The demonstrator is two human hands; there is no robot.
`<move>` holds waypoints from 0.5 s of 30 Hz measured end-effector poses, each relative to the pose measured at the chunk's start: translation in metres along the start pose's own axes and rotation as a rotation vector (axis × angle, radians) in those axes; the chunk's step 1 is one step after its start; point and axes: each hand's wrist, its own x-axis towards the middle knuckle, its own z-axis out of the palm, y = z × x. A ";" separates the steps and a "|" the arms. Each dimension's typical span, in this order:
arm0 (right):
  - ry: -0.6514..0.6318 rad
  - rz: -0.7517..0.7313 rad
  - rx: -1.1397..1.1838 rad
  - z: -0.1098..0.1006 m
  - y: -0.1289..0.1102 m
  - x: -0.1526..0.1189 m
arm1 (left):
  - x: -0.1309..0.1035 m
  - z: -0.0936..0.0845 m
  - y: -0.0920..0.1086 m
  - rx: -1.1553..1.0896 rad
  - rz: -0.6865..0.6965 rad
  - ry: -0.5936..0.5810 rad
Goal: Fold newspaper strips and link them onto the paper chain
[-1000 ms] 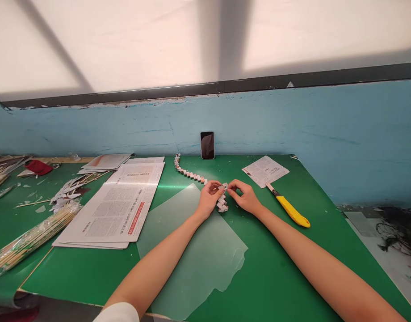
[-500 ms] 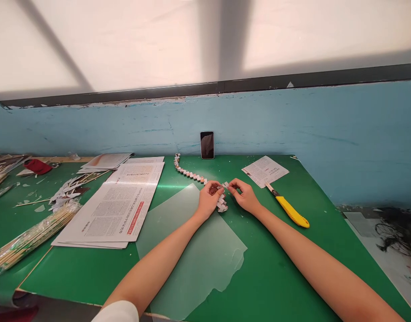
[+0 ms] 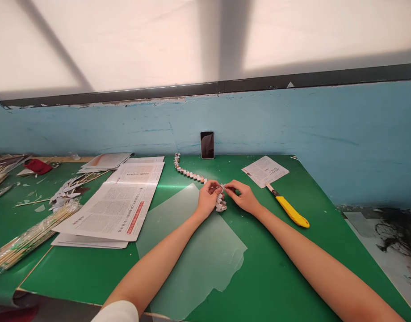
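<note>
A zigzag chain of folded newspaper [image 3: 189, 174] runs from the back of the green table towards my hands, and its near end hangs between them. My left hand [image 3: 208, 197] is closed on the chain, thumb and fingers pinching it. From the other side my right hand [image 3: 241, 195] pinches the chain's end, its fingertips close to the left thumb. Part of the chain is hidden behind the left fingers. Below the hands a translucent sheet [image 3: 199, 255] with a ragged edge lies on the table, partly under my left forearm.
Stacked newspaper sheets [image 3: 108, 205] lie to the left, beside bagged bamboo sticks [image 3: 34, 237] and paper scraps [image 3: 66, 194]. A phone [image 3: 207, 145] leans on the blue wall. At right, a yellow-handled cutter [image 3: 289, 209] touches a newspaper square [image 3: 266, 171].
My right hand has shifted slightly left, nearer the left hand, and the chain's end between them has tilted. The top newspaper's near left corner has lifted.
</note>
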 end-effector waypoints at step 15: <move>0.173 -0.020 -0.105 0.001 0.002 -0.004 | 0.000 0.000 0.003 -0.018 -0.072 -0.062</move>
